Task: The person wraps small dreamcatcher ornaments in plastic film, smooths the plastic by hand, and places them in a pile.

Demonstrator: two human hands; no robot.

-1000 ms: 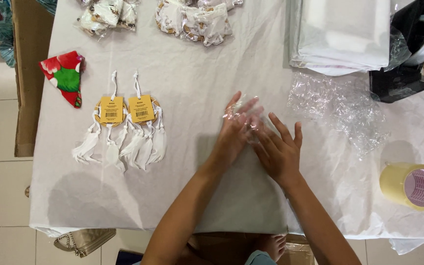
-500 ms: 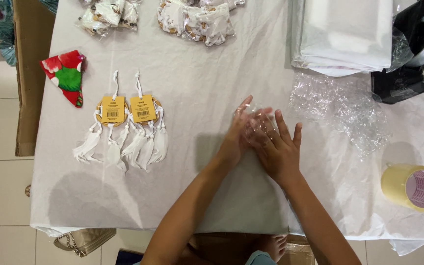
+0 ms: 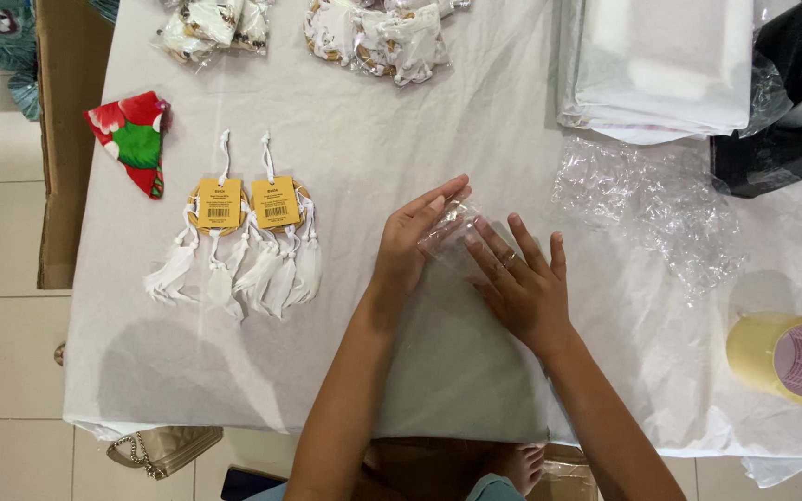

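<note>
**Both hands flat on a clear wrap**

Left hand [image 3: 412,243] and right hand [image 3: 519,283] lie spread wide, fingers pressing a small clear-wrapped bundle [image 3: 448,228] at the desk [image 3: 364,121] centre. At nine o'clock sit two yellow-tagged dreamcatchers [image 3: 245,232]; at three o'clock crumpled bubble wrap [image 3: 656,204]; at four o'clock a tape roll [image 3: 788,358].

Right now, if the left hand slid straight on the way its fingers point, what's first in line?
The left hand points up-right, fingertips on a clear wrapped bundle. Past that, bare white tablecloth, then probably the stack of white sheets.
</note>
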